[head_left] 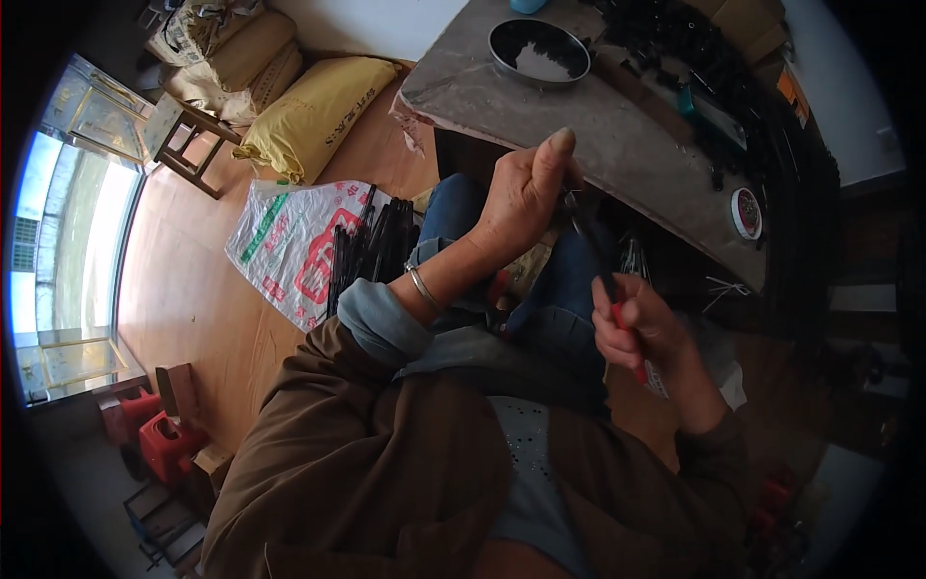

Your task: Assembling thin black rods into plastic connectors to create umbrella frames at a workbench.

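Your brown sleeves fill the foreground, and beyond them your left hand and right hand work above your lap. On the desk a round metal bowl holds dark bits too small to identify. Your left fingers close on the upper end of a thin black rod, while your right fingers grip a red-handled tool at its lower end.

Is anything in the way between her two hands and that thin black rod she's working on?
Nothing visible. The left hand already grips the thin black rod at its upper end, and the right hand, holding a red-handled tool, meets its lower end. The grey worktable lies behind them.
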Demonstrator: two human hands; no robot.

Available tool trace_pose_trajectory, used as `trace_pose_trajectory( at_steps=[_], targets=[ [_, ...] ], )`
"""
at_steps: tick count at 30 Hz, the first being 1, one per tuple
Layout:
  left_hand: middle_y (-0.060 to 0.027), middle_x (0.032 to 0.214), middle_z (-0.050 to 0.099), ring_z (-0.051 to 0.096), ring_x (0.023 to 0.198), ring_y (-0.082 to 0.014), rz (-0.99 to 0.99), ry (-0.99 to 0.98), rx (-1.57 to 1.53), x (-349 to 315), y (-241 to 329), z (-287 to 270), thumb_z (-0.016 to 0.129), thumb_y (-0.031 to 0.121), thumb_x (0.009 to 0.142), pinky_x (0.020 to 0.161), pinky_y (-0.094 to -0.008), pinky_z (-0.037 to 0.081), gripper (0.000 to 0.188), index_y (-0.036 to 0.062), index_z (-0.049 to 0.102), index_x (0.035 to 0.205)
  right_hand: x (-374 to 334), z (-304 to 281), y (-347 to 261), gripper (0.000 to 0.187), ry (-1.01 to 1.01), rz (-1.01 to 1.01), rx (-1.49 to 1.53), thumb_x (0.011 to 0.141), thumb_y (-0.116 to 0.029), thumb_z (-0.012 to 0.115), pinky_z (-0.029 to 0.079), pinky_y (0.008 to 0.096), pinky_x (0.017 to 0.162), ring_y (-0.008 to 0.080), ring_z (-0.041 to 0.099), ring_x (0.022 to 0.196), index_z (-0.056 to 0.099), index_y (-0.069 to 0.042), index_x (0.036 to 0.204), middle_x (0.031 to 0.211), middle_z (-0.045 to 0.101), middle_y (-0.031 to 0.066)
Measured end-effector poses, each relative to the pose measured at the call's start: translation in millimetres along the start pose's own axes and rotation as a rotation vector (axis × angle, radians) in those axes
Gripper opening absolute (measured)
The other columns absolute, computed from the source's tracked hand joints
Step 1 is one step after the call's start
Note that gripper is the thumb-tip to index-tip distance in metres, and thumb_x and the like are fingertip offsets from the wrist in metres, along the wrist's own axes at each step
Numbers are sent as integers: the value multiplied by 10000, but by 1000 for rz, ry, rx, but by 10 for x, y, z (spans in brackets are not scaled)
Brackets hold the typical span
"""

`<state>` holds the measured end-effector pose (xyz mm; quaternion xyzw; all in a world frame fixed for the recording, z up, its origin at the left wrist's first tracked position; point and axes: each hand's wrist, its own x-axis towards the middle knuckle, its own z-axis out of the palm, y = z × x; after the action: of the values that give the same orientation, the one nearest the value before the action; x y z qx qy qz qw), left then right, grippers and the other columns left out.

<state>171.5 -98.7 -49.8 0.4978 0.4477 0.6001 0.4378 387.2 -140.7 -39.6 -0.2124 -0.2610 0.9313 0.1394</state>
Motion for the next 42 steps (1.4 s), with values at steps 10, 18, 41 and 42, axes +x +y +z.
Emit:
trace_pose_trajectory(
  at_steps=[10, 18, 41, 42],
  targets=[
    [-21, 577, 512, 471, 566, -91, -169, -16, 32, 39, 75, -80, 219, 549, 987, 528, -232, 362, 741, 11, 608, 657, 73, 243, -271, 236, 546, -147, -1221, 907, -169, 569, 480, 289, 607, 148, 594, 648, 549, 12, 1057, 705, 587, 54],
    [-21, 592, 520, 474, 512, -90, -151, -166, -86, 43, 116, -59, 233, 590, 968, 478, -231, 371, 719, 18, 591, 719, 71, 395, -204, 360, 369, -63, -619, 953, -340, 515, 494, 256, 553, 128, 552, 542, 519, 14, 1013, 683, 541, 45],
    [-4, 557, 487, 450, 473, -99, -55, -149, 103, 111, 80, -29, 182, 564, 976, 458, -231, 362, 713, 43, 593, 714, 94, 187, -54, 272, 484, -187, -906, 966, -282, 504, 455, 263, 561, 114, 527, 560, 539, -13, 939, 635, 541, 40],
    [0, 529, 469, 414, 428, -99, 110, -27, 196, 154, -165, -57, 187, 565, 975, 422, -238, 331, 703, 57, 596, 712, 89, -77, -40, 130, 595, -341, -1258, 896, -94, 557, 491, 287, 671, 169, 617, 718, 575, 2, 982, 793, 636, 85]
  ],
)
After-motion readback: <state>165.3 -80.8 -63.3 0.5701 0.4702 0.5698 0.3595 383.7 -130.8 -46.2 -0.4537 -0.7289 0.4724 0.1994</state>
